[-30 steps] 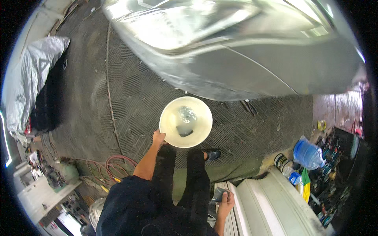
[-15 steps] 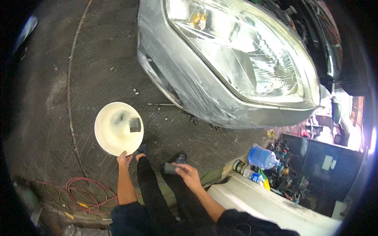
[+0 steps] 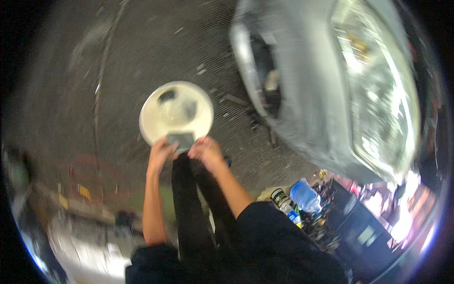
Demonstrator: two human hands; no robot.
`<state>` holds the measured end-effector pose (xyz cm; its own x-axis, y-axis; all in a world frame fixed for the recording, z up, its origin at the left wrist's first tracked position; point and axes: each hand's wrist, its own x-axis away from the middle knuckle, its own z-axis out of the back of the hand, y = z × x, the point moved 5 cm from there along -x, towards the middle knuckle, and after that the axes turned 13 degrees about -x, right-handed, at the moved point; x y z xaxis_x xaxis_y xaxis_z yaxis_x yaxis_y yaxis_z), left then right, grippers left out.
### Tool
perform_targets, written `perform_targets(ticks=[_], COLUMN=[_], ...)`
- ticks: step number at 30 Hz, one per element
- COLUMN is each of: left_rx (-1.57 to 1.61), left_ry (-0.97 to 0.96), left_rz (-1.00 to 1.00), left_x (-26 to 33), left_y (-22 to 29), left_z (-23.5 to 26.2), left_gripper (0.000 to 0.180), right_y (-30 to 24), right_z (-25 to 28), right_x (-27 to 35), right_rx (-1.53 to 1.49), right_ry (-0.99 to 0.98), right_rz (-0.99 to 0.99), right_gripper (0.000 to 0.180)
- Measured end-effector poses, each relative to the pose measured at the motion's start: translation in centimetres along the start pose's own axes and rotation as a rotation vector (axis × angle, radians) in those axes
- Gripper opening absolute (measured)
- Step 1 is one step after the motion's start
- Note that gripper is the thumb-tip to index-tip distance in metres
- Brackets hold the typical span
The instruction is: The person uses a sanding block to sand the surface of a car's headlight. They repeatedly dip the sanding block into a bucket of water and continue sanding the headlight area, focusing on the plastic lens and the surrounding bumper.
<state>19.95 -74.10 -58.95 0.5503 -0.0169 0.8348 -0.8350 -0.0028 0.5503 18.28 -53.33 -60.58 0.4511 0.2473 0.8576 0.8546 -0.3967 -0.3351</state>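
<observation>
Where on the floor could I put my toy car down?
Bare mesh floor lies beyond the white bowl, and left of it past the thin line. It is crowded between bowl and silver car, and by the bottles at the right. Both hands meet at the bowl's near rim.

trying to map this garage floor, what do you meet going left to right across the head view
red cable coil on the floor → left hand → white basin, its near rim at both hands → right hand → clear plastic bottle → silver car front
</observation>
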Motion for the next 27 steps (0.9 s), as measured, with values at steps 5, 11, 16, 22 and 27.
perform_targets(ticks=[5, 11, 16, 22, 27], left_rx=[0.134, -0.228, 0.344, 0.470, -0.693], left_ry=[-0.248, 0.238, -0.059, 0.114, 0.541], left_rz=[-0.086, -0.040, 0.229, 0.168, -0.213], left_x=[-5.3, -15.8, -23.9, -30.9, -32.7], left_y=[2.5, -4.6, -8.8, -13.0, -13.5], left_z=[-2.5, -0.3, 0.0, -2.0, -0.2], left_gripper=[0.042, 0.050, 0.048, 0.052, 0.029], right_y=[-3.3, -2.7, -0.2, 5.2, 7.8], right_z=[-0.5, 7.9, 21.5, 37.9, 40.0], right_x=[-1.9, 1.9, 8.6, 19.0, 24.5], right_rx=[0.021, 0.370, 0.581, 0.455, 0.636], right_ry=[0.036, 0.163, 0.265, 0.505, 0.489], right_rz=[0.011, 0.048, 0.010, -0.070, -0.195], right_gripper=[0.017, 0.035, 0.034, 0.031, 0.038])
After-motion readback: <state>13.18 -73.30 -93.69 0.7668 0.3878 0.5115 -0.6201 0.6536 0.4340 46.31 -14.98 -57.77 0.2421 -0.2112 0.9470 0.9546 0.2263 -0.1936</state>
